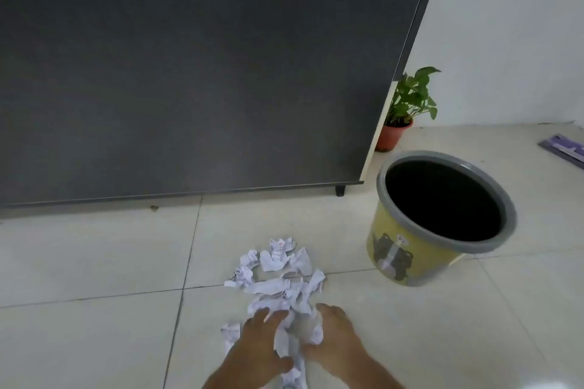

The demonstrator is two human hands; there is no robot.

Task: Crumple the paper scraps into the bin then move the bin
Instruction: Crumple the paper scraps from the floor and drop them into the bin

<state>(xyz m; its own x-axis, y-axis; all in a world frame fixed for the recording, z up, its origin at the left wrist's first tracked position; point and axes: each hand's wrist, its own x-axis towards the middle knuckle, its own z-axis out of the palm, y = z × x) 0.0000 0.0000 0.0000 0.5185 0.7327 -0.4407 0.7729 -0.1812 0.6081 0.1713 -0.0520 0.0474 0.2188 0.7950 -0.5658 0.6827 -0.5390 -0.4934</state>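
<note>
Several white paper scraps (278, 275) lie in a loose pile on the pale tiled floor at bottom centre. My left hand (257, 343) and my right hand (335, 338) rest on the near end of the pile, fingers curled over crumpled paper and pressing it between them. A yellow bin (407, 259) with a grey rim and a bear picture stands upright to the right of the pile, its dark inside showing nothing. The bin is about a hand's length beyond the farthest scraps.
A dark grey cabinet (196, 79) with a cream edge fills the back. A potted green plant (401, 117) stands at its right corner, behind the bin. A purple flat object (565, 150) lies at the far right edge.
</note>
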